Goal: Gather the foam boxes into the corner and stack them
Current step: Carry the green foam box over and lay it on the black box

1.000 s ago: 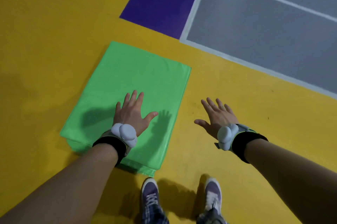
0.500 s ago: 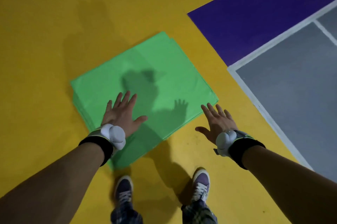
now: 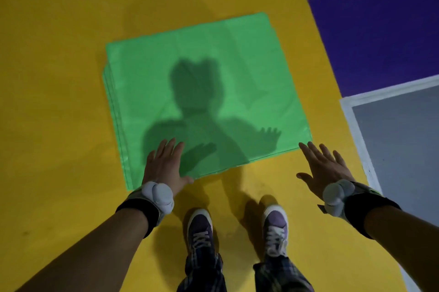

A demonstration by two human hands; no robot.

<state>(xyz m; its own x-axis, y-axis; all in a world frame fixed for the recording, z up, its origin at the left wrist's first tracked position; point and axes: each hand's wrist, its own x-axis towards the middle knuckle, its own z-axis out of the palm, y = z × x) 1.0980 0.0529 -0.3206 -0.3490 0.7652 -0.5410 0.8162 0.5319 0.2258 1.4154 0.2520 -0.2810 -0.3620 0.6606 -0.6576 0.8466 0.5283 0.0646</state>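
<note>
Both hands flat and empty: left hand over the green box's near edge, right hand off its near-right corner. Probably grab-and-lift next, needs both hands gripping opposite sides.

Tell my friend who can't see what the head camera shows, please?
A person's open left hand and right hand reach toward the near edge of a flat green foam box on a yellow floor. Their purple shoes show below.
</note>
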